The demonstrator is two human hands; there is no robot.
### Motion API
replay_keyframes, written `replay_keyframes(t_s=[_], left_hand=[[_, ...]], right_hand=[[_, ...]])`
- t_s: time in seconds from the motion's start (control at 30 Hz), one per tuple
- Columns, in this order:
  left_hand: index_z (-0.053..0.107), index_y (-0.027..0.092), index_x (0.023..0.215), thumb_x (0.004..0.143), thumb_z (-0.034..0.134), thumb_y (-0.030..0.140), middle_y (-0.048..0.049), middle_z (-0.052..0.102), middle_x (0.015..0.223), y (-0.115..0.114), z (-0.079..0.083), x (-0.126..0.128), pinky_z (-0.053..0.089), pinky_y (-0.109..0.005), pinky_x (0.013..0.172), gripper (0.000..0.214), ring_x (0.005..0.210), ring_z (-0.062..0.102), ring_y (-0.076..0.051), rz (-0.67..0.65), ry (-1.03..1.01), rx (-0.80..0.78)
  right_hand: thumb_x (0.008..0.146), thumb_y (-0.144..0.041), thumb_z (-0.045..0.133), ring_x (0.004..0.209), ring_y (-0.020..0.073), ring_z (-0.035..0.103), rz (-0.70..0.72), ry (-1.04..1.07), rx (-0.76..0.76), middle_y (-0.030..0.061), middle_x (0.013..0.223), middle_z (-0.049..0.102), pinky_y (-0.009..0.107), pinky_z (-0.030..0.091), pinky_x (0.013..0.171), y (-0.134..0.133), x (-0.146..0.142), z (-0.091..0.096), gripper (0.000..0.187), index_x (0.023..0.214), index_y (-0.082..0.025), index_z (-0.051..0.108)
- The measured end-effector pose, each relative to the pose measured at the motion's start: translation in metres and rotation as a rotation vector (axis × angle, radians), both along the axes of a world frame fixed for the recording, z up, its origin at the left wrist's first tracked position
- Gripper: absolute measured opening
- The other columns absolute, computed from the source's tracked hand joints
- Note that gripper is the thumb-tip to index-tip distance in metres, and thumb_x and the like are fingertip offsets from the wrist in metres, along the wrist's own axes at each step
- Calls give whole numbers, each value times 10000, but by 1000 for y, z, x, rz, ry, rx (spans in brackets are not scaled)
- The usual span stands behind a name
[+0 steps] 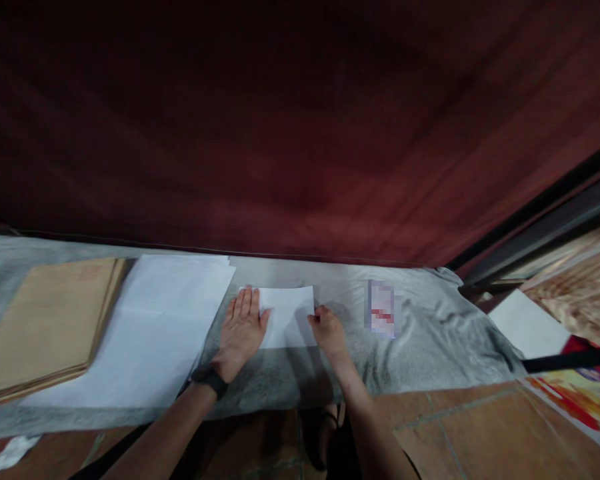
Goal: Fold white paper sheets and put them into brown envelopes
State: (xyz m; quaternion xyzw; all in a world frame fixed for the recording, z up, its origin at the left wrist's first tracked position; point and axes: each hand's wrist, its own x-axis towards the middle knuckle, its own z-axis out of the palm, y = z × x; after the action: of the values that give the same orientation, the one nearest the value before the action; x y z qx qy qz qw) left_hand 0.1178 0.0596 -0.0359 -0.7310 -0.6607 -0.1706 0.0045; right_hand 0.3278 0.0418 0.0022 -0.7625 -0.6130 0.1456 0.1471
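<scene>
A white sheet of paper [287,317], seemingly folded, lies flat on the grey cloth between my two hands. My left hand [244,323] rests palm down on its left end, fingers stretched out and the thumb apart; a dark band circles that wrist. At the paper's right edge, my right hand [327,330] pinches the rim between thumb and curled fingers. Left of my left hand lie large white sheets [165,327], partly under a stack of brown envelopes [55,313].
The grey cloth [420,347] is wrinkled toward its right end. A small blurred item with a red mark [381,310] lies right of my right hand. Behind hangs a dark red curtain [300,167]. White board [529,323] and colourful packaging [580,400] are at far right, tiled floor [460,427] in front.
</scene>
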Motion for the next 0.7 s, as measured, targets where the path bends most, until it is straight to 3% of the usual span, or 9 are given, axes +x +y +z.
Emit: replay_keyframes(t_s=[0.2,0.33,0.47,0.53,0.6,0.7], left_hand=[[407,-17,1503,994,307,406,-251,397,1573,-11,3,-9,281,-521,1216,669,1496,337,-349,20,-49,37],[425,-18,1490,995,332,390,-259,386,1579,-4,15,-14,248,-552,1231,648,1505,311,-364,-2,-174,33],[382,107,1539,993,397,409,-181,326,1636,6,37,-23,295,-488,1235,623,1521,297,-295,-35,-478,82],[347,159,1558,982,437,388,-148,315,1646,5,52,-26,298,-453,1239,627,1520,305,-264,-57,-593,137],[351,181,1555,969,447,344,-125,334,1639,2,66,-28,289,-443,1245,616,1513,320,-250,-81,-648,208],[453,209,1495,970,419,326,-88,413,1598,-4,81,-30,289,-448,1246,539,1480,380,-239,-118,-716,282]], right_hand=[[900,-194,592,831,193,711,-49,225,70,54,828,747,245,471,693,5,4,2,100,825,-200,659],[922,-244,536,761,170,666,-43,336,173,19,780,701,243,477,686,9,7,18,125,819,-212,600],[990,-357,460,741,158,640,-36,564,576,5,802,673,259,509,707,1,9,44,186,911,-223,562],[1010,-355,465,816,167,670,-30,553,789,28,875,700,284,530,760,-8,10,56,175,975,-217,565],[1018,-301,482,952,179,694,108,447,915,55,994,734,322,541,856,-20,9,62,131,1006,-221,584],[1027,-204,471,1109,168,675,470,233,869,54,1138,745,345,528,970,-35,4,57,162,1028,-238,630]])
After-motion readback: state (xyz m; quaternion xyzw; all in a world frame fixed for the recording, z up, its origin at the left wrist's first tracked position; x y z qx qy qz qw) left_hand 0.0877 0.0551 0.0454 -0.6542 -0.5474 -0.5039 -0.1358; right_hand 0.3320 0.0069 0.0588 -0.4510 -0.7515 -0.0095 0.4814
